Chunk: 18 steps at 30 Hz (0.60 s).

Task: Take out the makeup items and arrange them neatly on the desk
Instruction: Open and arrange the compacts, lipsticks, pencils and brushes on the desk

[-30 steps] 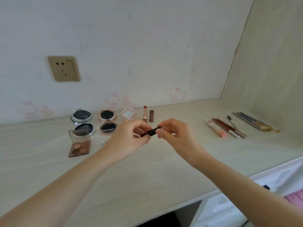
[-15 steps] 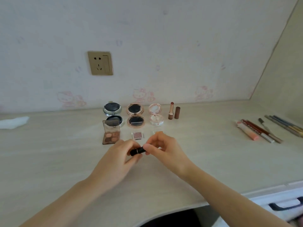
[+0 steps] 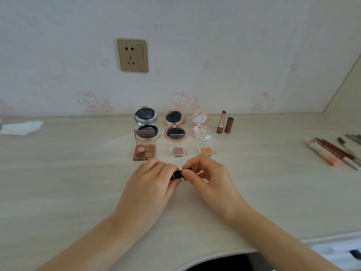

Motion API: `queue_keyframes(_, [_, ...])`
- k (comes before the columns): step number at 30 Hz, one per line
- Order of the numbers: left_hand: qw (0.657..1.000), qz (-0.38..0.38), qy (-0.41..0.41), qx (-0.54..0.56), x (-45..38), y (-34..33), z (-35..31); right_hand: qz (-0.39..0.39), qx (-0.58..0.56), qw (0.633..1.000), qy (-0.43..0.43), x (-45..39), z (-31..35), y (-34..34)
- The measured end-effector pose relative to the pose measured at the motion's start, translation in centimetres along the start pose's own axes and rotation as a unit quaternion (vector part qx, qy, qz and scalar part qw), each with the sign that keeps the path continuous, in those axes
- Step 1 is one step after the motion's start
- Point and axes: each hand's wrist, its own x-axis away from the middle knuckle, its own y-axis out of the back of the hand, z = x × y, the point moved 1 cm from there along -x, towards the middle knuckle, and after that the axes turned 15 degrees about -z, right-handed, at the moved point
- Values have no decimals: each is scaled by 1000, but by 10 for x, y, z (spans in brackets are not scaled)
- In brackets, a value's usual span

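A small black lipstick tube (image 3: 177, 174) lies crosswise between my hands, low over the desk (image 3: 78, 182). My left hand (image 3: 150, 184) grips one end and my right hand (image 3: 211, 180) pinches the other; most of the tube is hidden by my fingers. Behind them stand three opened compacts: silver (image 3: 146, 122), rose-gold (image 3: 174, 125) and pink-white (image 3: 201, 125). In front of those lie a brown eyeshadow palette (image 3: 144, 148), a small pink pan (image 3: 178, 151) and an orange pan (image 3: 207, 150). An uncapped lipstick (image 3: 221, 122) and its brown cap (image 3: 229, 125) stand upright at the right.
A row of pencils and tubes (image 3: 336, 153) lies at the desk's right side. A crumpled white tissue (image 3: 21, 127) sits at the far left. A wall socket (image 3: 133, 55) is above the compacts. The desk's front edge curves near my arms; a drawer (image 3: 340, 253) shows at lower right.
My view has swung left and down. Both hands with the black tube have come lower and nearer to me, close to the desk in front of the small pans.
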Motion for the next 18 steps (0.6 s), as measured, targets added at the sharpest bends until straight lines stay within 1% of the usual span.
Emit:
queue_keyframes(2, [1000,-8,-15,-11,0,1,1,5,-14,1000,-14,1,-1,0])
queue_keyframes(4, [999,0,-25,-26,0,2,2,27,-15,999,-36,0,-2,1])
queue_keyframes(7, [996,37,-40,-68,1,0,3,50,23,998,-18,-1,-3,0])
queue_keyframes(9, [995,53,-47,-70,2,-2,3,53,24,998,-6,-1,-1,-1])
queue_keyframes(12, [996,52,-45,-55,-1,-2,6,66,5,998,-7,1,1,-1])
queue_keyframes(16, [993,57,-70,-75,0,-3,6,74,19,997,12,4,1,-1])
queue_keyframes(18, [994,64,-64,-66,1,-4,5,68,26,997,24,5,1,-1])
